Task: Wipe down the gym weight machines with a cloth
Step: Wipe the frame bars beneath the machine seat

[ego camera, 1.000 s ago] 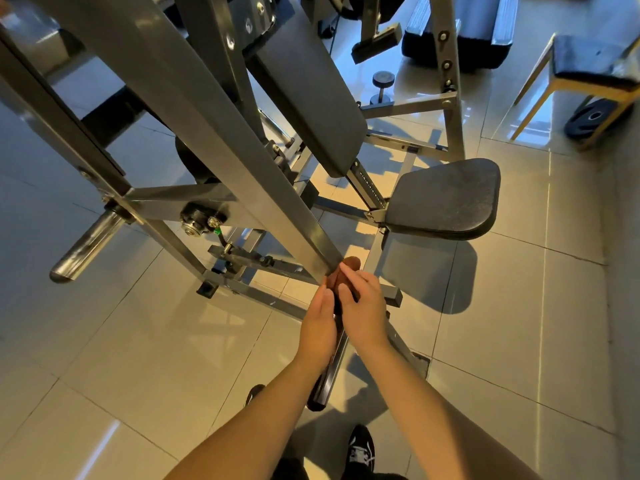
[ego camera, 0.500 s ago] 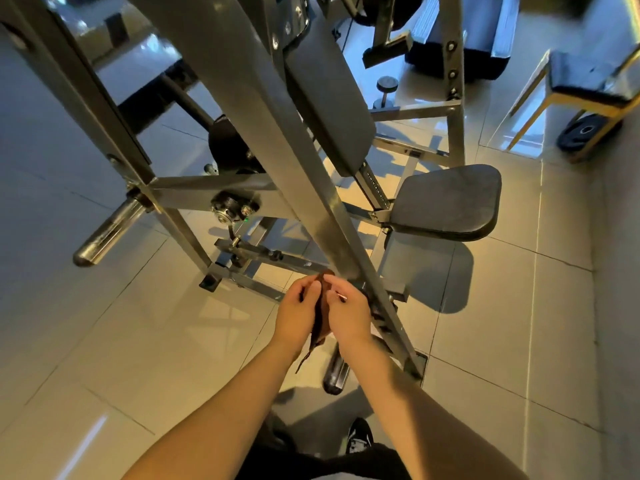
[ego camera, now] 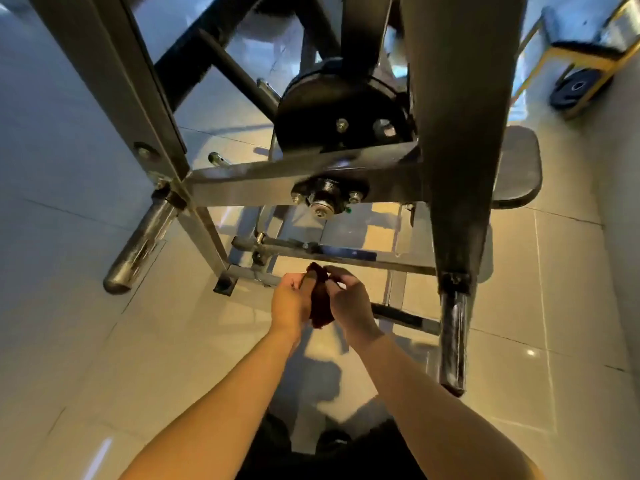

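A small dark red cloth (ego camera: 319, 303) hangs between my two hands in the lower middle of the head view. My left hand (ego camera: 290, 301) holds its left side and my right hand (ego camera: 346, 301) pinches its upper edge with curled fingers. Both hands are in the air, clear of the grey steel weight machine (ego camera: 263, 178), just below its low cross bar (ego camera: 346, 259). The machine's slanted arm (ego camera: 453, 168) with a dark handle (ego camera: 452, 344) drops down to the right of my hands. A black weight plate (ego camera: 332, 109) sits on the machine above.
A steel plate-loading peg (ego camera: 138, 245) sticks out at the left. The black seat pad (ego camera: 519, 168) lies behind the slanted arm. A yellow-framed bench (ego camera: 588, 53) and a loose weight plate (ego camera: 575, 86) stand at the upper right. Glossy floor tiles (ego camera: 104, 358) surround the machine.
The view has swung closer under the machine frame. My hands have come off the slanted arm and moved left and down with the cloth, which now hangs between them.
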Motion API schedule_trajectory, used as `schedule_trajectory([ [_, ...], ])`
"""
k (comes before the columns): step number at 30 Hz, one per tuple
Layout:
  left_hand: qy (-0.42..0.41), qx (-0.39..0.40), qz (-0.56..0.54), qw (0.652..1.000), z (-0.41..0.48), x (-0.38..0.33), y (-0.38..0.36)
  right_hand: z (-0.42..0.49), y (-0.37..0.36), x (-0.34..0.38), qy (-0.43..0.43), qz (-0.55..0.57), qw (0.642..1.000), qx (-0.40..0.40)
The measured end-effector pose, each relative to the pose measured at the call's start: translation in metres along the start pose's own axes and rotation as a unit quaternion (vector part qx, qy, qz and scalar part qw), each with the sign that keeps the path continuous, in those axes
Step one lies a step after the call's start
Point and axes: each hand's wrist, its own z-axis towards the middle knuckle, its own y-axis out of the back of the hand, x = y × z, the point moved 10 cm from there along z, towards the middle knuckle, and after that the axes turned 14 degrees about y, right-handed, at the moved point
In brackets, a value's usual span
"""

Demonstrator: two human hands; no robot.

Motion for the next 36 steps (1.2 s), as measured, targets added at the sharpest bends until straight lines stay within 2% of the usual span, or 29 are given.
schedule_trajectory([
  [5, -0.047, 0.015, 0.011, 0.999, 0.059, 0.008, 0.012, 0.035, -0.040, -0.034, 0.022, 0.009, 1.000, -0.019],
  [7, -0.058, 0.024, -0.003, 0.998, 0.096, 0.021, 0.004, 0.052, -0.051, -0.055, 0.047, -0.034, 0.998, -0.018],
  [11, -0.067, 0.030, 0.041, 0.996, 0.167, 0.062, -0.018, 0.088, -0.065, -0.121, 0.075, -0.077, 0.993, -0.044],
  [20, -0.156, 0.017, 0.082, 0.984, 0.304, 0.131, -0.072, 0.170, -0.085, -0.257, 0.131, -0.171, 0.974, -0.067],
  [23, -0.189, 0.020, 0.096, 0.977, 0.333, 0.142, -0.086, 0.190, -0.087, -0.285, 0.180, -0.197, 0.961, -0.080],
  [28, -0.237, 0.027, 0.095, 0.966, 0.359, 0.150, -0.092, 0.192, -0.100, -0.290, 0.315, -0.241, 0.912, -0.103],
  [31, -0.230, 0.038, 0.074, 0.970, 0.371, 0.166, -0.086, 0.188, -0.119, -0.291, 0.368, -0.251, 0.894, -0.041],
  [34, -0.174, 0.080, 0.018, 0.981, 0.378, 0.177, -0.084, 0.199, -0.121, -0.310, 0.304, -0.183, 0.935, -0.022],
  [36, -0.146, 0.072, -0.001, 0.987, 0.379, 0.178, -0.079, 0.203, -0.124, -0.323, 0.263, -0.163, 0.951, -0.014],
])
